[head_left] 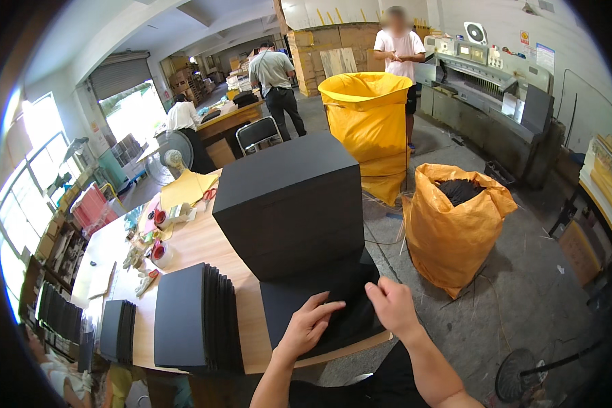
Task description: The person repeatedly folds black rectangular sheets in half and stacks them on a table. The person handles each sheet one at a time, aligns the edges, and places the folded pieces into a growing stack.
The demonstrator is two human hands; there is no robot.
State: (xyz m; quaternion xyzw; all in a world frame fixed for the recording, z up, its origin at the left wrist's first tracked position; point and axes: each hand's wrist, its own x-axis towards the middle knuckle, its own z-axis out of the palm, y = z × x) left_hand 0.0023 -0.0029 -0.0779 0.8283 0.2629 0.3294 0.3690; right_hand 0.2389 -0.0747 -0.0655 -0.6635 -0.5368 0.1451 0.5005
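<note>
Clock positions are read from the middle of the view. Black sheets (279,299) lie on the wooden bench (249,326) at 6 o'clock, directly in front of a tall black stack (292,228) standing near the centre. The left hand (304,328), at 6 o'clock, is above the sheets; its grip is open – fingers apart, nothing visibly held. The right hand (396,311), at 5 o'clock, is at their right side, fingers curled; whether its grip pinches an edge cannot be told.

A lower black stack (180,316) sits between 7 and 8 o'clock, with a smaller pile (117,330) at 8 o'clock. Tape rolls (160,254) occupy the bench between 8 and 9 o'clock. Off the bench, an orange sack (452,234) containing dark material stands at 3 o'clock – a taller yellow sack (367,136) is between 1 and 2 o'clock.
</note>
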